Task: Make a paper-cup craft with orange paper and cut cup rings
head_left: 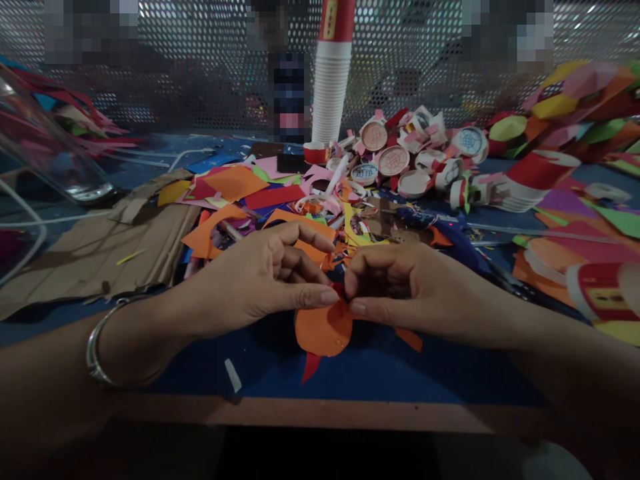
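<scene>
Both of my hands meet over the near edge of a blue table (380, 373). My left hand (265, 280), with a metal bangle on its wrist, pinches the top of an orange paper cut-out (323, 330) with thumb and fingers closed. My right hand (405, 287) pinches the same orange piece from the other side, fingers curled in. A red paper point and an orange tab stick out below the cut-out.
Coloured paper scraps (250, 190) litter the table's middle. Cut paper-cup bottoms (395, 160) lie behind, beside a tall stack of paper cups (331, 87). Brown cardboard (95, 253) lies left, folded paper shapes (575, 107) right, a perforated metal screen at the back.
</scene>
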Tool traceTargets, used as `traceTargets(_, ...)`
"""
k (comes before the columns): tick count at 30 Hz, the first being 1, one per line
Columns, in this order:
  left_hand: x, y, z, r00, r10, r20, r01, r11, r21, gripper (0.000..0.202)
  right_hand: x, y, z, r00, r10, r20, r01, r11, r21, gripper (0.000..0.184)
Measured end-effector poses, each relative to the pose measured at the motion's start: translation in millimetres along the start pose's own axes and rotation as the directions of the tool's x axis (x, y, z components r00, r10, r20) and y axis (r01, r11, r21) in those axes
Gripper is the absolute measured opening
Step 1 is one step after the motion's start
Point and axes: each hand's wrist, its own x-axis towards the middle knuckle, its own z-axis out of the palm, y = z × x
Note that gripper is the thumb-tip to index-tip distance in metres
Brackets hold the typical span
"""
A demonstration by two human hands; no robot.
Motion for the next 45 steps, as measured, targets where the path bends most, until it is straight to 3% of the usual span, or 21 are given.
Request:
traceTargets(9,-0.6,0.5,1.9,1.0,0.006,0.005,-0.006,1.0,0.003,0.044,0.0,0.0,2.1,1.0,-0.003,-0.008,0.003,1.0,0.002,0.021)
traceTargets(21,0.1,-2.6,0.5,1.0,-0.001,0.024,0.002,0.999,-0.043,0.044,0.0,1.2,3.4,1.0,-0.015,0.007,0.015,1.0,0.022,0.019)
traceTargets(34,-0.8,1.4,3.0,0.999,0.021,-0.024,-0.023,0.997,-0.08,0.041,-1.5,1.7,3.0,0.997,-0.061,-0.037,0.063,0.997,0.054,0.019)
traceTargets(39,-1.0,-2.5,2.4,0.999,0.035,-0.041,-0.036,0.999,-0.02,0.041,-0.6,3.1,2.3,0.996,-0.077,-0.05,0.079,0.996,0.04,0.017)
traceTargets(45,-2.7,-4.4,-5.0,0.997,-0.066,0.049,0.058,0.988,0.143,0.036,-2.5,4.1,-1.4,0.991,-0.092,-0.098,0.09,0.996,-0.027,0.014)
